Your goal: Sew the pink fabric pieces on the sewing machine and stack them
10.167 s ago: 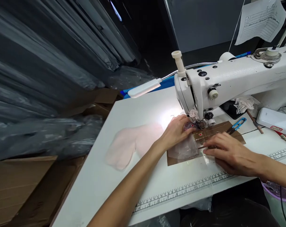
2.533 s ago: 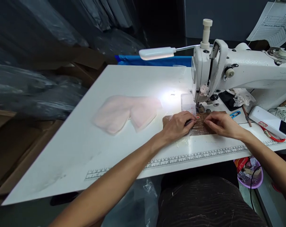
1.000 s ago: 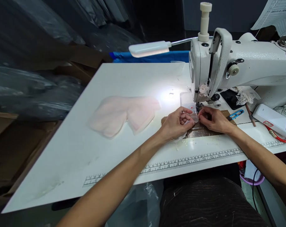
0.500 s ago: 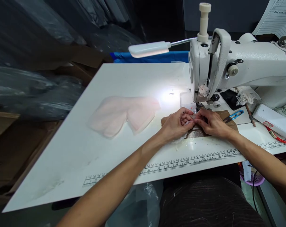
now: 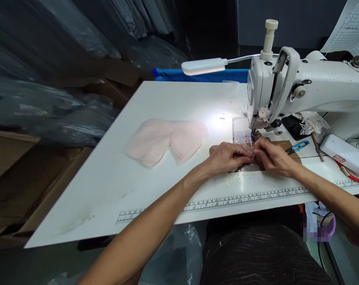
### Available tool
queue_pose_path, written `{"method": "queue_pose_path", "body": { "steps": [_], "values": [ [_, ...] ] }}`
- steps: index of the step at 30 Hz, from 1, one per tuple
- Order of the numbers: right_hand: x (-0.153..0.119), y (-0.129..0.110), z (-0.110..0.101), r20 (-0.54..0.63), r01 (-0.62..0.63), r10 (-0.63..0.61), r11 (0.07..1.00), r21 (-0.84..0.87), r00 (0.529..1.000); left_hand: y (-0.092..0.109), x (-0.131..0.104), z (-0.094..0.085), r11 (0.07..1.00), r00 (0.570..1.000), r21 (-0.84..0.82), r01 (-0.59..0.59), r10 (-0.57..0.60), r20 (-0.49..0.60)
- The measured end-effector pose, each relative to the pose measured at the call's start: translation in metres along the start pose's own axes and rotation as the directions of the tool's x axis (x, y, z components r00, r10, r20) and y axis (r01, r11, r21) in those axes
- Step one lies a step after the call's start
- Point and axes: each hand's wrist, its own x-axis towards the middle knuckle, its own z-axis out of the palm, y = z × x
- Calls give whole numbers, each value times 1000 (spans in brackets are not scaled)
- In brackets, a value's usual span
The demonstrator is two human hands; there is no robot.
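At the sewing machine (image 5: pixel 261 95), my left hand (image 5: pixel 227 158) is closed in a pinch just in front of the presser foot (image 5: pixel 254 134). My right hand (image 5: pixel 273 158) pinches from the other side, its fingertips almost meeting the left ones. Between them is a small, thin, pale piece of fabric (image 5: pixel 251 153), mostly hidden by the fingers. Under both hands lies a brown taped patch (image 5: pixel 250 168) on the table. A pale pink cut fabric piece (image 5: pixel 164 139) lies flat to the left.
Blue thread snips (image 5: pixel 299 146) lie right of my right hand, near a white device (image 5: pixel 339 152) and red-handled scissors (image 5: pixel 353 175). A lit lamp (image 5: pixel 205 66) hangs over the white table (image 5: pixel 108 174). A printed ruler (image 5: pixel 227 203) runs along its front edge.
The view has shifted, so the table and machine appear further right. Both hands stay pinched together before the presser foot; less pale fabric shows below my left hand.
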Motion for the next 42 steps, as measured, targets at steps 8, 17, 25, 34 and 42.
{"method": "queue_pose_path", "body": {
  "steps": [8, 17, 25, 34, 42],
  "values": [
    [-28, 4, -25, -72, -138, 133, 988, -71, 988, 14, -2, -15, 979, 982, -84, -183, 179, -55],
    [-20, -11, -6, -17, -84, 85, 993, 82, 996, 32, -40, -2, 868, 988, 492, -61, 124, -96],
    [-21, -14, -22, 144, -120, 190, 911, -395, 971, 14, -32, -4, 933, 996, 356, -60, 81, -44],
    [-8, -32, 20, 216, 122, -170, 969, 216, 962, 15, -50, -17, 746, 942, 602, -285, 335, 30],
    [-15, -2, -3, 30, -243, 263, 837, 490, 964, 33, -70, -5, 638, 831, 614, -464, 553, 53]
  ]
}}
